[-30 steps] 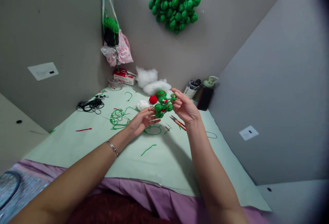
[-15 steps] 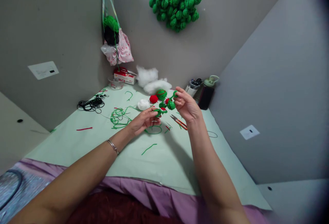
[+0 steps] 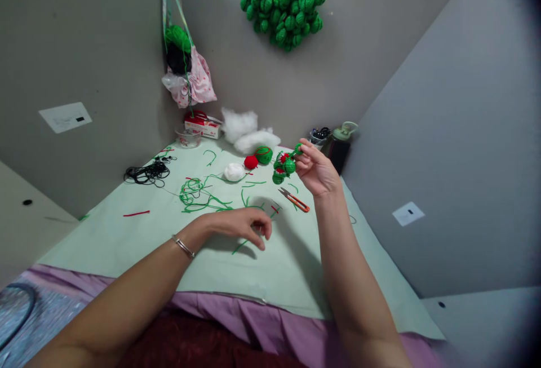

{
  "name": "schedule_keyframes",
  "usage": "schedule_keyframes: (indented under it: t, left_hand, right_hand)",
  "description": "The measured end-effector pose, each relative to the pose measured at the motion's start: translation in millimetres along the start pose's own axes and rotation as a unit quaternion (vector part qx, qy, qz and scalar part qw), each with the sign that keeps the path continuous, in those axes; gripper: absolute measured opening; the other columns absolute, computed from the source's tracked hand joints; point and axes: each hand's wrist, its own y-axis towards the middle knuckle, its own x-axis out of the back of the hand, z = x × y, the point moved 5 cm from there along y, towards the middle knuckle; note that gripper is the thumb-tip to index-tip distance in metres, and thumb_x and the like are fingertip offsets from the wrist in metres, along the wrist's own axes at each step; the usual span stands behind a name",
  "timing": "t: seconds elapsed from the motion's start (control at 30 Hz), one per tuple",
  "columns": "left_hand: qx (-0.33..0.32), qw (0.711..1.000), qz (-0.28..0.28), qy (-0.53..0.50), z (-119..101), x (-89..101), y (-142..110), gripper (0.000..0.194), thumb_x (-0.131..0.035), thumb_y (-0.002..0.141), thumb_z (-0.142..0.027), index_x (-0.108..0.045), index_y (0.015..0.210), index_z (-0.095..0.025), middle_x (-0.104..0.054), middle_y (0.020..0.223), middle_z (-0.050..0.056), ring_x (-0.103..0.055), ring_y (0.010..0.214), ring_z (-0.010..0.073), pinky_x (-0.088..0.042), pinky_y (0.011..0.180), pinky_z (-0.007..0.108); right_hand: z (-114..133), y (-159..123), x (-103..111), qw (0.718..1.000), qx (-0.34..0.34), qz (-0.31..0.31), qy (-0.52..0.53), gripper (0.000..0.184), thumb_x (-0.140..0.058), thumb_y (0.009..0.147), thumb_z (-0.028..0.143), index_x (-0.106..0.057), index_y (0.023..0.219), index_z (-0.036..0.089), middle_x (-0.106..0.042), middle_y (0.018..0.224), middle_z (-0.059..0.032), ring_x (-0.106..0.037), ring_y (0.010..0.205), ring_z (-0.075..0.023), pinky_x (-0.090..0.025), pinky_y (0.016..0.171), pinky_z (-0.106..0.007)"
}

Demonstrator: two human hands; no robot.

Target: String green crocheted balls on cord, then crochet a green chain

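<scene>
Item 1: green-and-red yarn ornament (image 3: 284, 168), aloft above the far right part of the tabletop (image 3: 228, 275). The right hand (image 3: 318, 172) pinched it by its green upper end between thumb and fingers, presumably so that its round parts hung free and in sight.

Item 2: left hand (image 3: 243, 226), released, fingers loosely bent, nothing visible in it. It lay low over the middle of the tabletop, beside a loose green strand (image 3: 239, 247); whether the fingertips touched the surface could not be told.

Item 3: orange-handled snips (image 3: 295, 200), lying right of centre, below the ornament, probably kept there for easy reach.

Item 4: white yarn ball (image 3: 234, 172), red yarn ball (image 3: 251, 162) and green yarn ball (image 3: 264, 155), in a slanting row before the white stuffing (image 3: 253, 141) at the far edge, seemingly to leave the near part for handwork.

Item 5: tangled green yarn (image 3: 192, 195), left of centre; black cord (image 3: 147, 173), heaped by the left edge.

Item 6: bottle (image 3: 339, 155), standing in the far right corner.
</scene>
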Motion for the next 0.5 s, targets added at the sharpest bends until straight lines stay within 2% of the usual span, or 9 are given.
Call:
schedule_keyframes:
  t: [0.1,0.2,0.27,0.33,0.4,0.47,0.5]
  left_hand:
    - [0.013,0.995,0.048,0.090,9,-7.0,0,0.021,-0.084,0.066,-0.022,-0.069,0.081,-0.020,-0.060,0.086,0.001,-0.053,0.083,0.0182,-0.042,0.074,0.030]
    - [0.062,0.993,0.019,0.097,24,6.4,-4,0.010,-0.070,0.075,-0.020,-0.068,0.085,-0.020,-0.062,0.085,0.001,-0.056,0.079,0.0185,-0.043,0.070,0.030]
    - [0.102,0.980,-0.062,0.160,32,27.0,-10,0.007,-0.062,0.078,-0.018,-0.067,0.083,-0.020,-0.063,0.081,0.002,-0.057,0.078,0.0200,-0.043,0.071,0.032]
    - [0.125,0.942,-0.176,0.259,34,51.1,-18,0.008,-0.060,0.080,-0.019,-0.067,0.080,-0.021,-0.066,0.083,0.005,-0.060,0.085,0.0245,-0.045,0.080,0.037]
    - [0.112,0.896,-0.296,0.310,29,69.7,-26,0.011,-0.064,0.080,-0.023,-0.069,0.089,-0.021,-0.070,0.098,0.009,-0.062,0.102,0.0312,-0.044,0.095,0.045]
    - [0.062,0.873,-0.400,0.273,20,78.4,-31,0.031,-0.070,0.080,-0.029,-0.069,0.110,-0.022,-0.068,0.123,0.012,-0.056,0.124,0.0346,-0.040,0.109,0.049]
    - [0.028,0.874,-0.432,0.221,15,78.9,-31,0.043,-0.073,0.080,-0.033,-0.066,0.122,-0.023,-0.064,0.135,0.012,-0.052,0.132,0.0340,-0.038,0.113,0.049]
  right_hand:
    - [4,-1,1,1.000,0.005,0.004,0.000,0.029,-0.082,0.064,0.006,-0.069,0.087,0.019,-0.059,0.067,0.0080,-0.041,0.050,-0.0013,-0.035,0.040,-0.011]
    - [8,-2,2,1.000,0.016,0.009,-0.012,0.027,-0.082,0.066,0.008,-0.069,0.087,0.019,-0.058,0.067,0.0080,-0.041,0.050,-0.0019,-0.035,0.041,-0.012]
    - [10,-2,2,0.999,0.020,0.014,-0.028,0.027,-0.082,0.067,0.009,-0.069,0.087,0.020,-0.057,0.067,0.0081,-0.040,0.050,-0.0025,-0.035,0.041,-0.013]
    - [11,-2,1,0.999,0.024,0.022,-0.042,0.028,-0.084,0.066,0.011,-0.069,0.088,0.021,-0.056,0.067,0.0083,-0.039,0.050,-0.0027,-0.035,0.041,-0.013]
    - [10,-2,-1,0.998,0.026,0.032,-0.054,0.030,-0.086,0.065,0.013,-0.068,0.088,0.021,-0.055,0.066,0.0086,-0.039,0.050,-0.0028,-0.034,0.042,-0.014]
    - [6,-4,-6,0.997,0.022,0.042,-0.064,0.032,-0.088,0.063,0.015,-0.069,0.087,0.021,-0.055,0.065,0.0088,-0.037,0.050,-0.0030,-0.034,0.042,-0.014]
    - [3,-5,-9,0.996,0.018,0.047,-0.070,0.033,-0.089,0.062,0.016,-0.069,0.087,0.021,-0.055,0.064,0.0088,-0.037,0.050,-0.0032,-0.034,0.043,-0.015]
